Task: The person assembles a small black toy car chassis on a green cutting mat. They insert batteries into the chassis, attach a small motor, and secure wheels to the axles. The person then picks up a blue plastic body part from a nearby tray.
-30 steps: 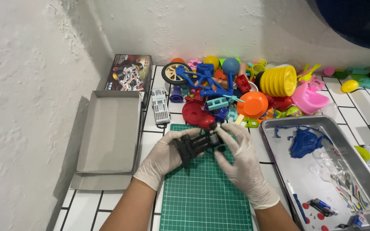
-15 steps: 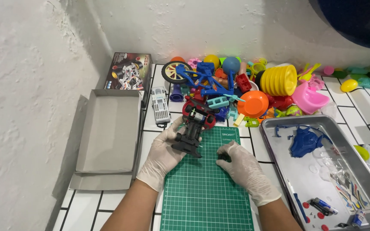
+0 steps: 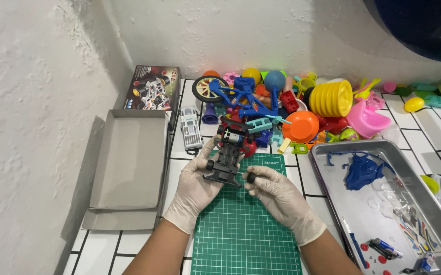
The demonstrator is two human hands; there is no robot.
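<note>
The left hand is cradling a black toy car chassis from below and from its left side, the grip clasping it with fingers wrapped round the frame so that the underside or deck is facing up toward the camera, likely to keep it steady for work; the chassis is hanging just above the far edge of the green cutting mat, its far end reaching over the tiled bench; the right hand is pinching a small black wheel between thumb and forefinger, just beside the near right corner of the chassis, the grip closed on that wheel alone; both hands are wearing pale gloves. Outward, a grey open box tray is lying to the left, with a printed box lid behind it and a white toy bus alongside; a heap of bright plastic toys is crowding the wall; to the right a metal tray is holding a blue car shell and small loose parts, seemingly to keep them from scattering.
</note>
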